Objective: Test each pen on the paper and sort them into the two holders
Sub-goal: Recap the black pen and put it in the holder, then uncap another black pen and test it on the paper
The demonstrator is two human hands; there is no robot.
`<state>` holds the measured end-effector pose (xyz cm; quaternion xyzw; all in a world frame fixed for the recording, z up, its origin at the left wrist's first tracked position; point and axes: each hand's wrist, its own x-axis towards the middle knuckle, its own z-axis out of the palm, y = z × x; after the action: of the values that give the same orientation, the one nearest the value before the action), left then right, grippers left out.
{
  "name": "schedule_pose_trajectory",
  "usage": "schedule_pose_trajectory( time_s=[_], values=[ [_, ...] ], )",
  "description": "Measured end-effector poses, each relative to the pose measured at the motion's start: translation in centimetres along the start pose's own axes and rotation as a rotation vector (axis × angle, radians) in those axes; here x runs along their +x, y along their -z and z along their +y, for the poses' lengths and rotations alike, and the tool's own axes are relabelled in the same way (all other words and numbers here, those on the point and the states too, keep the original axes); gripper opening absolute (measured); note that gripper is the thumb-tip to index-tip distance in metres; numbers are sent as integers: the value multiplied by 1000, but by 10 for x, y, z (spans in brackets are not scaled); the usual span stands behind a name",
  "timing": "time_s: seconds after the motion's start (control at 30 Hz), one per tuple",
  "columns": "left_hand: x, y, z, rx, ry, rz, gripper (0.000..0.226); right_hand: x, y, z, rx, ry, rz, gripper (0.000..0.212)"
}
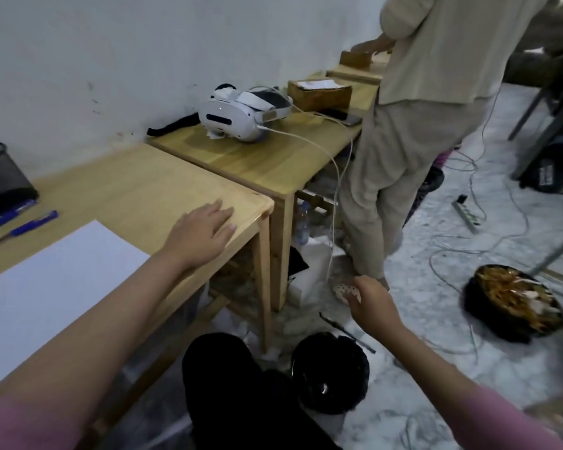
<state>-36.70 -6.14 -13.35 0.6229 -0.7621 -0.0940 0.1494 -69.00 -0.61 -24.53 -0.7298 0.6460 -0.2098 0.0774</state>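
Note:
A white sheet of paper (46, 287) lies on the wooden table (137, 186) at the left. Two blue pens (23, 227) lie side by side beyond the paper, next to a black mesh holder (0, 177) at the table's far left. My left hand (202, 232) rests flat, palm down, on the table's right corner and holds nothing. My right hand (371, 303) reaches down over the floor with loosely curled fingers and nothing in it. A thin dark pen (345, 332) lies on the marble floor just below that hand.
A black round container (330, 371) stands on the floor by my knee. Another person (403, 157) stands at the neighbouring table, which carries a white headset (238, 116) with a cable and cardboard boxes (319, 92). A round black food tray (514, 303), a power strip and loose cables lie on the floor.

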Motion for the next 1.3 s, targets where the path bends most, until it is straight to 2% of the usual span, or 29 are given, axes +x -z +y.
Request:
schedule_pose_trajectory(
  time_s=[0.17,0.33,0.5,0.6,0.7,0.83,0.93,1.13,1.2,1.3],
  values=[
    [-6,2,8,-21,25,46,47,7,10,-8,96,24,36,29],
    [-22,9,10,-55,51,123,45,25,25,-55,243,134,92,25],
    [-48,31,-14,-60,141,198,46,51,34,-130,419,348,83,29],
    [-70,54,-42,-71,203,293,45,67,34,-186,464,421,172,29],
    [-102,82,-73,-64,313,377,44,76,28,-249,530,587,206,26],
    [-159,113,-118,-14,455,475,41,79,11,-331,607,798,131,28],
    [-207,126,-149,5,588,521,54,71,-9,-388,668,912,41,27],
    [-295,132,-195,49,835,575,48,53,-51,-474,672,1024,-125,28],
    [-317,132,-206,79,920,547,54,49,-64,-497,672,1037,-173,26],
    [-335,127,-218,114,1014,356,64,46,-80,-526,616,1032,-276,25]
  ],
)
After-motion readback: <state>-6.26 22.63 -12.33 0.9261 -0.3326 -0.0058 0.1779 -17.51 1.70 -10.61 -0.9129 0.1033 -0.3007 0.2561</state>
